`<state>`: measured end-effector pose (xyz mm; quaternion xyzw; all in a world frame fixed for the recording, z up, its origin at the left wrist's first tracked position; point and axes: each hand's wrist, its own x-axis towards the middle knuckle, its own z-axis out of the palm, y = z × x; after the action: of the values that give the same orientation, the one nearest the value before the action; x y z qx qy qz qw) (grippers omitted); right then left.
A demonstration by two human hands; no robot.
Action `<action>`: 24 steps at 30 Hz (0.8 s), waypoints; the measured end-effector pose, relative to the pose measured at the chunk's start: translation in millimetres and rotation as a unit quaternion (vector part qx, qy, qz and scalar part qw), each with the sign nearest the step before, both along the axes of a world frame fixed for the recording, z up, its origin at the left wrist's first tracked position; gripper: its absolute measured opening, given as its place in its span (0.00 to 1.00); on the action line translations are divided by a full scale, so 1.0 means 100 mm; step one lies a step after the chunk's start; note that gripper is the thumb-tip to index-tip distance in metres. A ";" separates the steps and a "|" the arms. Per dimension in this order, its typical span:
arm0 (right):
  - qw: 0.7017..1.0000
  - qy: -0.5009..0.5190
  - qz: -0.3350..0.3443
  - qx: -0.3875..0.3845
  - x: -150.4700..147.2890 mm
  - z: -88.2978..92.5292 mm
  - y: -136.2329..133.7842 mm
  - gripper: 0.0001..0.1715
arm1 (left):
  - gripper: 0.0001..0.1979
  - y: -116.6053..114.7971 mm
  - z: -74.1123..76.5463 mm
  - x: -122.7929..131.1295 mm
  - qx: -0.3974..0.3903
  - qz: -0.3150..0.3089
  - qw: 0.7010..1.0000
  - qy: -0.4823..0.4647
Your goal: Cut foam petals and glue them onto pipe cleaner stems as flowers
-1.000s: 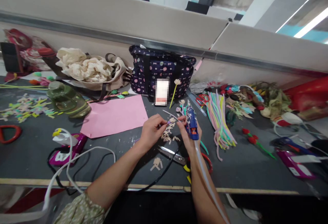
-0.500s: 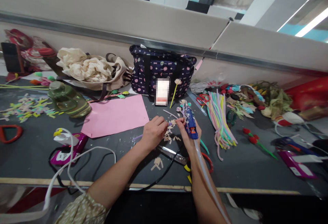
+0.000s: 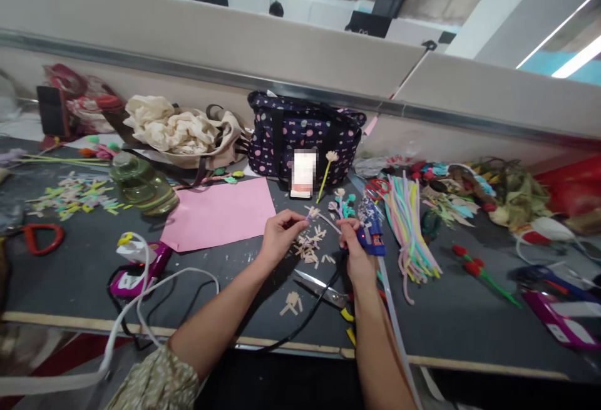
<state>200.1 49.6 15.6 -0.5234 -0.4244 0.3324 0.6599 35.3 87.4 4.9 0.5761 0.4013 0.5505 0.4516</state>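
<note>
My left hand (image 3: 282,235) is closed in a pinch on a small craft flower (image 3: 312,213) with cream petals and a purple base. My right hand (image 3: 352,241) is closed around a blue hot glue gun (image 3: 374,231) with a small red light. A long translucent glue stick (image 3: 392,316) trails from its rear beside my forearm. A thin pale purple strip (image 3: 330,221) runs from near the flower to my right fingers; whether they hold it, I cannot tell. Below the hands lie loose cream petal pieces (image 3: 310,246) and scissors (image 3: 323,288), partly covered by a black cable.
Pink paper (image 3: 220,213) and a green bottle (image 3: 143,184) lie left. A dark patterned bag (image 3: 305,122) stands behind a phone (image 3: 303,175) and an upright cream flower (image 3: 331,157). Pastel pipe cleaners (image 3: 413,228) lie right. White cords (image 3: 150,294) cross a magenta power strip (image 3: 138,275).
My right hand and the glue gun have moved right, away from my left hand. The flower in my left fingers now shows more clearly. The view has shifted slightly.
</note>
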 end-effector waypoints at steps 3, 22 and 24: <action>0.998 0.042 0.053 -0.014 0.02 -0.06 0.03 0.16 | 0.12 0.06 -0.02 -0.04 -0.105 -0.014 0.989 -0.102; 0.987 0.065 0.064 -0.134 0.05 -0.32 0.11 0.25 | 0.17 0.24 -0.13 -0.15 -0.298 -0.052 0.894 -0.329; 0.987 0.030 0.064 -0.144 0.04 -0.33 0.12 0.27 | 0.17 0.25 -0.13 -0.15 -0.302 -0.052 0.893 -0.329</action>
<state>203.8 61.2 -17.3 -0.5743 -0.3848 0.4473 0.5674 20.4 112.1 -8.2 0.2180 0.3463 0.5367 0.7379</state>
